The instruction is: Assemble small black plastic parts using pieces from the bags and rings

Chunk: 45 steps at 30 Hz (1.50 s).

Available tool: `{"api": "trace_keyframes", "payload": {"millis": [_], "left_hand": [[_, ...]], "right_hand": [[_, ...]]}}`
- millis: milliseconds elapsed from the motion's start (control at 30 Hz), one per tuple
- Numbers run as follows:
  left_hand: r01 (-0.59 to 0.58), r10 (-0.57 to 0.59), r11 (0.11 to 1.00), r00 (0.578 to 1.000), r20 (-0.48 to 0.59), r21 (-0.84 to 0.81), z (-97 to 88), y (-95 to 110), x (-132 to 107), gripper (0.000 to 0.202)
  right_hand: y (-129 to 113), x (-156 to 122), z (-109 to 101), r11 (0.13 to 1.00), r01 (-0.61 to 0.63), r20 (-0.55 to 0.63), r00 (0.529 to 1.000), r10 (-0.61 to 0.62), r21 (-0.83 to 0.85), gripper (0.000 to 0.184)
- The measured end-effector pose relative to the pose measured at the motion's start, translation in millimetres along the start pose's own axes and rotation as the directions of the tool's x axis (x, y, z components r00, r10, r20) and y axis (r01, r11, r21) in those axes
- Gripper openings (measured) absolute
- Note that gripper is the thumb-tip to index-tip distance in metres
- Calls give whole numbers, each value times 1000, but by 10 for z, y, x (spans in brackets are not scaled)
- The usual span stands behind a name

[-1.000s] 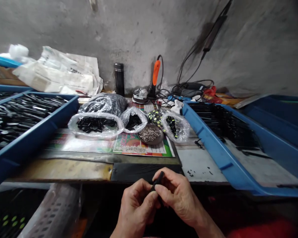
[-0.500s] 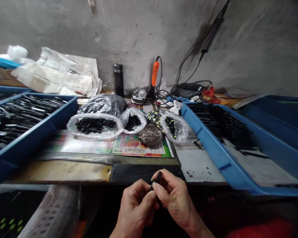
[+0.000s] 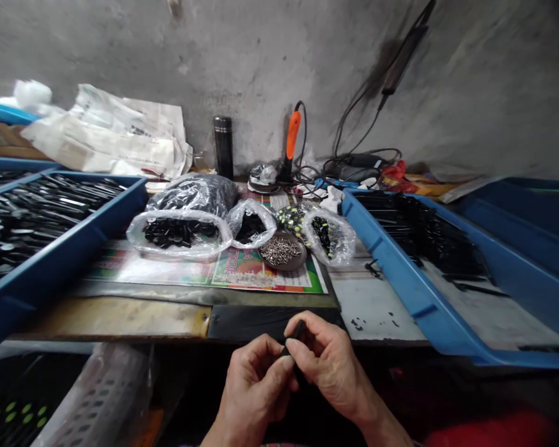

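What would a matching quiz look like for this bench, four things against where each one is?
1 small black part
2 dish of screws
3 orange-handled tool
4 black flask

a at the back wall, cord from its top
b pinched between left hand and right hand
c on the printed sheet
d upright behind the big dark bag

Pairs: 1-b, 2-c, 3-a, 4-d

Two hands (image 3: pixel 254 391) (image 3: pixel 333 366) — one black part (image 3: pixel 294 332)
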State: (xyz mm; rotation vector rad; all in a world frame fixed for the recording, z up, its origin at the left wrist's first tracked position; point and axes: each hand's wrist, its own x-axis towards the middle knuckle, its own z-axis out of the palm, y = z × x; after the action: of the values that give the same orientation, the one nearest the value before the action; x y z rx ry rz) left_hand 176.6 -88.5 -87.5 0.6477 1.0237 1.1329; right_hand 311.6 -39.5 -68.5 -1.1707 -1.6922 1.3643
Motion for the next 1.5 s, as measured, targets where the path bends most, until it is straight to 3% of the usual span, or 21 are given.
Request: {"api": "trace_keyframes", "payload": {"millis": [267, 467, 600, 700, 800, 900, 1000, 1167, 1300, 1400, 1500], "left_hand": [[9, -9, 1000, 1000, 11, 11, 16, 56, -3, 57], [7, -7, 1000, 1000, -14, 20, 20, 21, 0, 54], [33, -31, 999, 999, 34, -40, 20, 55, -7, 54], [39, -31, 996, 995, 99, -74, 11, 38, -14, 50], [45, -29, 993, 989, 145, -108, 8, -11, -16, 47], [38, -24, 991, 994, 108, -129, 12, -42, -17, 49], [33, -25, 993, 998, 65, -115, 15, -40, -15, 49], [27, -25, 996, 999, 24, -80, 31, 38, -7, 53], [28, -29, 998, 999, -16, -62, 40, 91, -14, 54], [18, -19, 1000, 1000, -8, -23, 29, 55, -9, 54], [-2, 2, 1000, 1000, -6, 11, 11, -10, 7, 53]], "right_hand": [[47, -25, -87, 995, -23, 127, 992, 10, 97, 19], [22, -3, -28, 999, 25, -31, 999, -26, -30, 6], [76, 9, -83, 993, 20, 91, 995, -31, 120, 26], [110, 27, -137, 975, 16, 117, 992, -43, 222, 44], [109, 38, -124, 960, -22, 160, 987, -24, 278, 49], [88, 20, -47, 989, 117, -13, 993, -116, 88, 47], [83, -10, 19, 975, 202, -172, 961, -215, -88, 44], [90, -10, -29, 993, 11, -6, 1000, -11, 117, 44], [40, -16, -93, 981, -46, 112, 993, 26, 187, 32], [-13, -32, -75, 995, -52, 88, 995, 44, 88, 12], [-35, -39, -20, 1000, -7, 10, 1000, 7, -8, 4]]}}
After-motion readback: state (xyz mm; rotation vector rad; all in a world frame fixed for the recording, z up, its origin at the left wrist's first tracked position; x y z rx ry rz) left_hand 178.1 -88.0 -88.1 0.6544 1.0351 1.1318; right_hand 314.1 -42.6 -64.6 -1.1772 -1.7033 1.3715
